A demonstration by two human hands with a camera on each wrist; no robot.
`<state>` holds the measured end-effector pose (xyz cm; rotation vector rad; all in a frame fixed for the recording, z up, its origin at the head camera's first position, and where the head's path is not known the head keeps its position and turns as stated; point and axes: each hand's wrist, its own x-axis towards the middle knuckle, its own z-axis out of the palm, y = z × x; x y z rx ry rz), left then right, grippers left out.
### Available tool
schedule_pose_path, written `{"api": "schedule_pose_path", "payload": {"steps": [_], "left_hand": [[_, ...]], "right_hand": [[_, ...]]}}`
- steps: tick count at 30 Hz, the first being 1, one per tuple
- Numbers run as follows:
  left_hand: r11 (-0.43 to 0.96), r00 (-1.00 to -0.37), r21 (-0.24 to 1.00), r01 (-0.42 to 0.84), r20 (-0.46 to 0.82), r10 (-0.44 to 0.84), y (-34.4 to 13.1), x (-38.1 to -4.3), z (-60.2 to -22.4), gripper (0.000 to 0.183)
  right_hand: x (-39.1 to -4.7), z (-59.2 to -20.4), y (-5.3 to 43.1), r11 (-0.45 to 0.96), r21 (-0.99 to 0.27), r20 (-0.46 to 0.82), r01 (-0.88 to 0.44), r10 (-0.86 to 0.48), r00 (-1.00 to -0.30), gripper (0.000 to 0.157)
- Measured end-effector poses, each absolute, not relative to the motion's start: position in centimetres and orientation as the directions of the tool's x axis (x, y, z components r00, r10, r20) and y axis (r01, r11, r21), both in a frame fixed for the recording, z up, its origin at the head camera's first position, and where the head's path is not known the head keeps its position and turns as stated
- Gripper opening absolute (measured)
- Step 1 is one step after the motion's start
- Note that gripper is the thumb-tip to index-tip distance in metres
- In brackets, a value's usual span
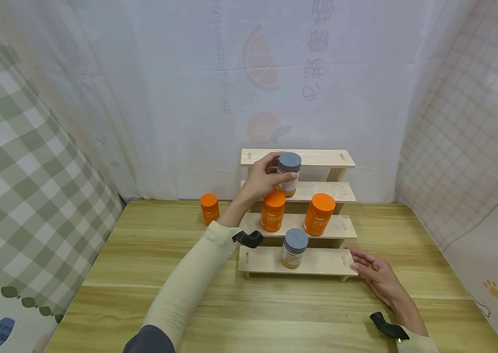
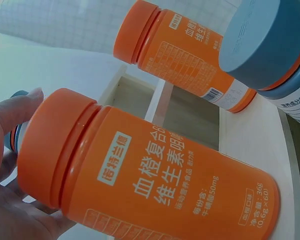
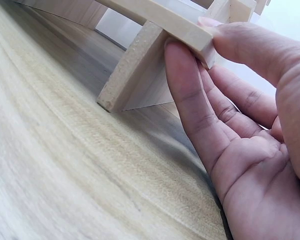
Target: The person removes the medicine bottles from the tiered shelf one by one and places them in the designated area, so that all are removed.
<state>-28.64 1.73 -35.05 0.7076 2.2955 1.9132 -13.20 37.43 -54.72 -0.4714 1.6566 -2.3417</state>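
My left hand holds a grey-lidded supplement bottle between thumb and fingers, overlapping the second-highest step of a wooden stepped rack. In the left wrist view most of that bottle is hidden behind the hand and an orange-lidded bottle. Two orange bottles stand on the step below: one under my left wrist, another further right. A second grey-lidded bottle is on the lowest step. My right hand pinches the right end of that step, thumb above and a finger underneath.
A smaller orange bottle stands on the wooden table, left of the rack and near my left forearm. A pale printed curtain hangs behind the rack. Patterned cloth walls, green-checked at left, flank the table.
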Motion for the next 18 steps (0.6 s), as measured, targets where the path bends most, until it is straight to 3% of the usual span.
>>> {"api": "schedule_pose_path", "payload": {"steps": [18], "left_hand": [[0.068, -0.895, 0.948, 0.312, 0.269, 0.356, -0.1, -27.9, -34.8, 0.06]], "right_hand": [[-13.2, -54.8, 37.5, -0.331, -0.944, 0.123, 0.006, -0.367, -0.922, 0.048]]}}
